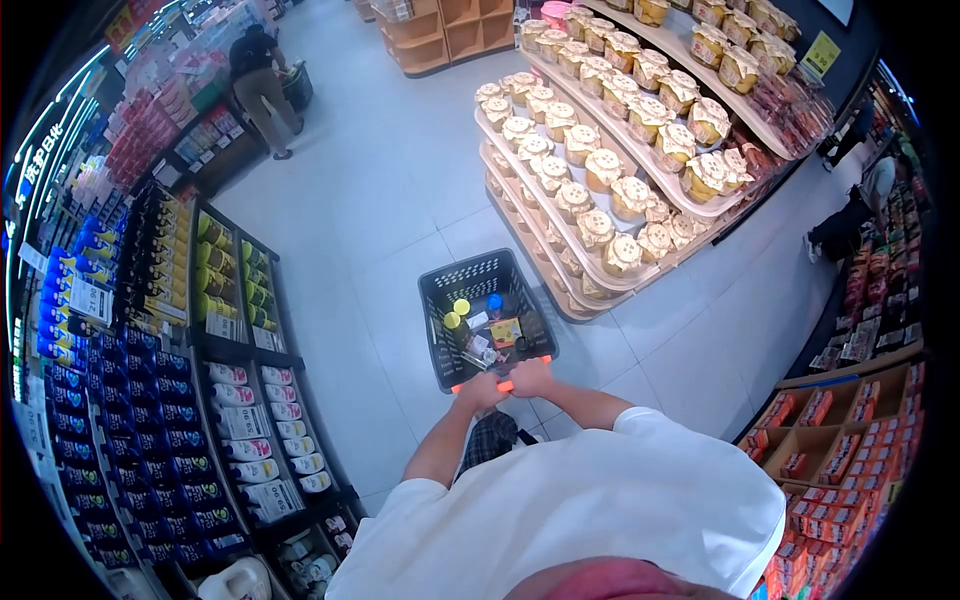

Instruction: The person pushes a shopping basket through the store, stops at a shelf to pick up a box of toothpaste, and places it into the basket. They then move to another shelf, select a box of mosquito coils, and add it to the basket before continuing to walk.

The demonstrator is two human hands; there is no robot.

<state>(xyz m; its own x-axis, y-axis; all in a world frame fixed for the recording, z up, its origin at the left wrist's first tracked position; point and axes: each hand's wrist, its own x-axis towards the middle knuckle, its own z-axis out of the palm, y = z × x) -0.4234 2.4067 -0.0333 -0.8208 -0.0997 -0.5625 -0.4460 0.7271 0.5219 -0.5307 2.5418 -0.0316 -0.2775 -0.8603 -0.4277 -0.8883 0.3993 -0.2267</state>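
Observation:
Both of my hands are closed round the orange handle (505,386) of a dark grey shopping basket (435,300). My left hand (482,390) grips its left part, and my right hand (530,376) grips it close beside, a small gap between them. Inside the basket lie two round yellow-green lids (457,313), a blue-topped item (495,301), a yellow box (506,332) and some clear and white packages (480,348) near the handle side.
A tiered shelf (580,290) of cloth-topped jars stands ahead right. Bottle shelves (240,400) line the left. Red boxes (835,520) fill a rack at lower right. A person (262,85) bends at upper left; another person (850,215) is at far right.

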